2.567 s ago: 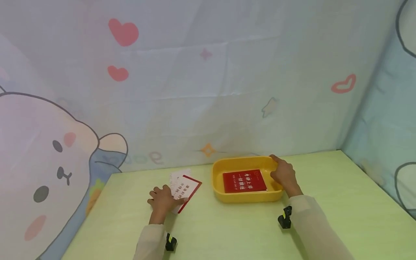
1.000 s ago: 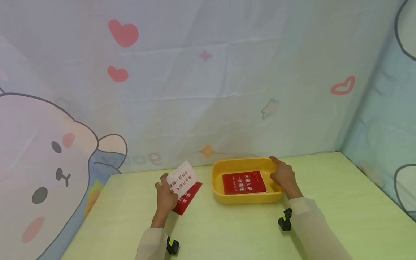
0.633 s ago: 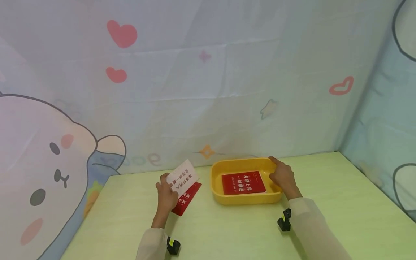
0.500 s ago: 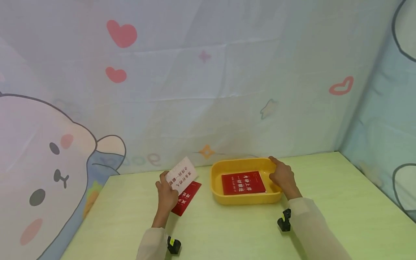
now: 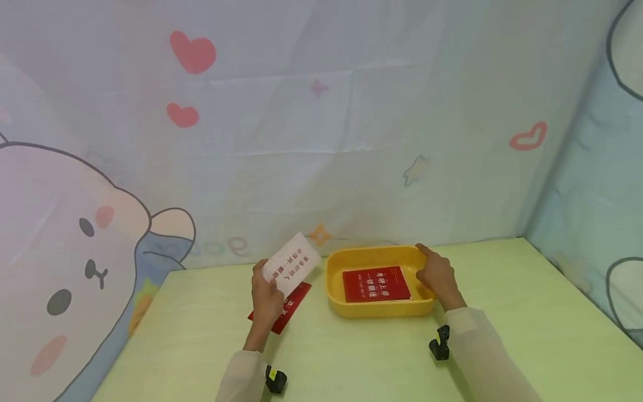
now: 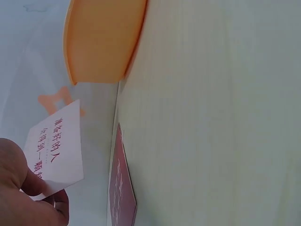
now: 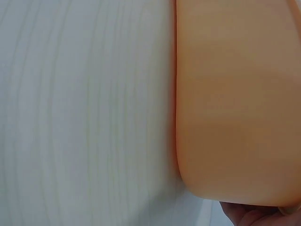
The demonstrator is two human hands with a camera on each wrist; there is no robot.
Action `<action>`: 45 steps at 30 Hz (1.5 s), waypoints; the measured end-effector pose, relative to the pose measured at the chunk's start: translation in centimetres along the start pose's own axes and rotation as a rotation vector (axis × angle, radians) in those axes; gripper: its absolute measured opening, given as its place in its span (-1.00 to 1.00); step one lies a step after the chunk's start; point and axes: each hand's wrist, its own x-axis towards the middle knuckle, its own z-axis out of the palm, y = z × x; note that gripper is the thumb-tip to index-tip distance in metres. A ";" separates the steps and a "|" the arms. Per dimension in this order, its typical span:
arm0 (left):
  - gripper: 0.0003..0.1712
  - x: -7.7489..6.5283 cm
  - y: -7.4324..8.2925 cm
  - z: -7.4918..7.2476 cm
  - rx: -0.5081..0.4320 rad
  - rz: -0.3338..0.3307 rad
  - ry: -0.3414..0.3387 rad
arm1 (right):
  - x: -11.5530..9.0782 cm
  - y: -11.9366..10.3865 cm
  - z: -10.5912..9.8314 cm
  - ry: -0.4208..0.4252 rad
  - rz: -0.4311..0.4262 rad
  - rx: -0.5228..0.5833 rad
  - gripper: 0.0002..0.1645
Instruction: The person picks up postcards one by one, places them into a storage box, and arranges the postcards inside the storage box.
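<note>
My left hand (image 5: 266, 301) pinches a white card (image 5: 294, 262) with red Chinese characters by its near end. That card is raised and tilted, its lettered face towards me; in the left wrist view the thumb (image 6: 35, 183) lies over the card's edge. Beneath the hand, red cards (image 5: 292, 308) with pale lettering lie on the table, partly covered by the hand and white card. My right hand (image 5: 438, 274) grips the right end of a yellow plastic tray (image 5: 382, 310). Inside the tray rests a red card (image 5: 377, 283) with white lettering, pale edges showing under it.
A pale yellow-green table (image 5: 351, 357) carries everything. Its far edge meets a printed cloth backdrop (image 5: 281, 167) with hearts and a cartoon animal; another cloth panel (image 5: 593, 212) stands at the right. The tray sits near the back edge, right of the red cards.
My left hand earlier lay spread on the cards, then picked up the white one, uncovering red cards beneath. It has since risen and moved right with it. The right hand stays on the tray.
</note>
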 end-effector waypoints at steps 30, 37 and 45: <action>-0.36 -0.4 4.0 3.3 -0.076 0.036 -0.189 | -0.4 0.1 -1.1 0.039 -0.063 -0.009 -0.13; -0.34 -0.4 4.7 4.1 -0.057 0.027 -0.249 | -0.6 -0.2 -1.4 0.019 -0.035 0.002 -0.14; -0.36 -1.0 5.1 5.1 -0.050 0.005 -0.258 | -0.7 -0.2 -1.1 0.015 -0.032 -0.001 -0.14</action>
